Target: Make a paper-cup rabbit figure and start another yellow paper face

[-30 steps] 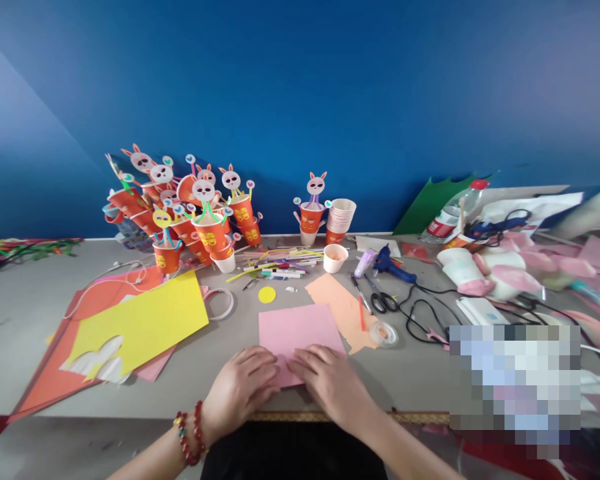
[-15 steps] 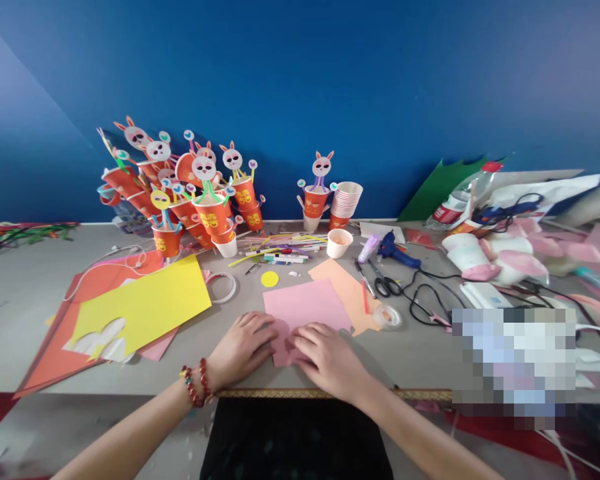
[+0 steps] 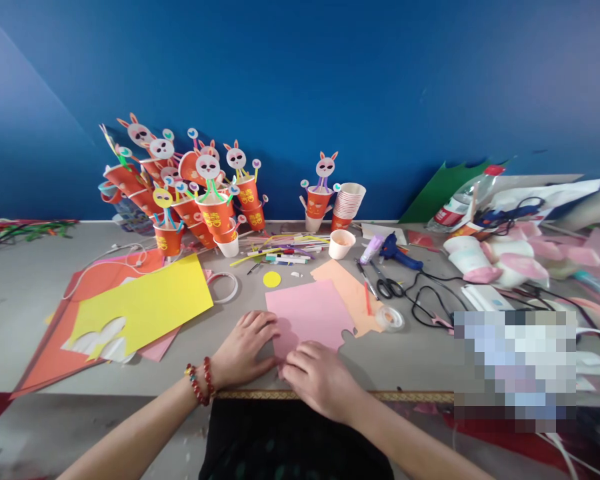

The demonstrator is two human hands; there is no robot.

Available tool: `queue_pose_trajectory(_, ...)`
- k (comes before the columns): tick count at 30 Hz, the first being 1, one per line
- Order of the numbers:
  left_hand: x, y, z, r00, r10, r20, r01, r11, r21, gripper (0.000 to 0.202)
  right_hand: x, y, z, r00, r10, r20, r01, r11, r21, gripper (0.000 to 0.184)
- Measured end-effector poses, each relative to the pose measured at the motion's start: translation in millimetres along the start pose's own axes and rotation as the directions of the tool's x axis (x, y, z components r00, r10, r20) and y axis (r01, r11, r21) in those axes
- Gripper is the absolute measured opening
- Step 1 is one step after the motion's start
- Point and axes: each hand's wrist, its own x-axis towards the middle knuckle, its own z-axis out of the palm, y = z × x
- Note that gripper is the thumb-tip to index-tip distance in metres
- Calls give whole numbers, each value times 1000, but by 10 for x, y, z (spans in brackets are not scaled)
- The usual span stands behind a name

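Note:
A sheet of pink paper lies flat on the table before me, with a notch cut from its lower right edge. My left hand rests at the sheet's left edge, fingers stretched out and pressing down. At the bottom left corner my right hand has its fingers bent together on the paper; the fingertips are partly hidden. An orange paper sheet reaches out from beneath the pink one. Just beyond it lies a yellow paper disc.
Yellow card lies over red sheets on the left. Rabbit-topped paper cups stand at the back. To the right are black scissors, a tape roll, a blue glue gun and cables. The table's front edge is close.
My right hand has slid down toward the table's front edge and its fingers have bent more, uncovering the notched lower edge of the pink paper. The left hand has barely moved.

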Motion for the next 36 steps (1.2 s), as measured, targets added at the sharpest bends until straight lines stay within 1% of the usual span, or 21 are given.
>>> queue_pose_trajectory(2, 11, -4, 7, 1000, 0, -7, 0, 1000, -5, 34, 17, -10, 35, 999, -35, -9, 34, 999, -30, 16)
queue_pose_trajectory(5, 22, -11, 9, 1000, -7, 1, 7, 1000, -20, 35, 24, -14, 74, 998, -64, -19, 64, 998, -3, 14)
queue_pose_trajectory(7, 27, -15, 4, 1000, -8, 7, 8, 1000, -30, 36, 20, -17, 82, 998, -52, -36, 52, 999, 7, 15)
queue_pose_trajectory(11, 30, -21, -8, 1000, -11, 16, 12, 999, -47, 39, 27, -30, 77, 997, -33, -67, 34, 999, 10, 24)
queue_pose_trajectory(13, 28, -22, -12, 1000, -10, 20, 11, 999, -51, 41, 28, -35, 82, 996, -34, -78, 36, 999, 19, 25)
queue_pose_trajectory(16, 25, -21, -17, 1000, -14, 24, 15, 999, -50, 42, 9, -47, 101, 996, -27, -88, 31, 999, 39, 22)
queue_pose_trajectory(21, 27, -23, -20, 999, -27, 39, 28, 998, -51, 42, -45, -77, 126, 995, 33, -90, -24, 995, 100, 15)
queue_pose_trajectory(26, 31, -28, -19, 998, -41, 50, 44, 997, -56, 42, -56, -85, 130, 994, 57, -98, -44, 990, 131, 11)
queue_pose_trajectory(31, 29, -27, -24, 997, -47, 59, 51, 997, -58, 42, -54, -94, 123, 995, 69, -66, -58, 986, 154, 12)
queue_pose_trajectory(36, 11, -25, -15, 998, -32, 54, 34, 999, -33, 47, -54, -108, 133, 992, 82, -97, -68, 988, 136, 18)
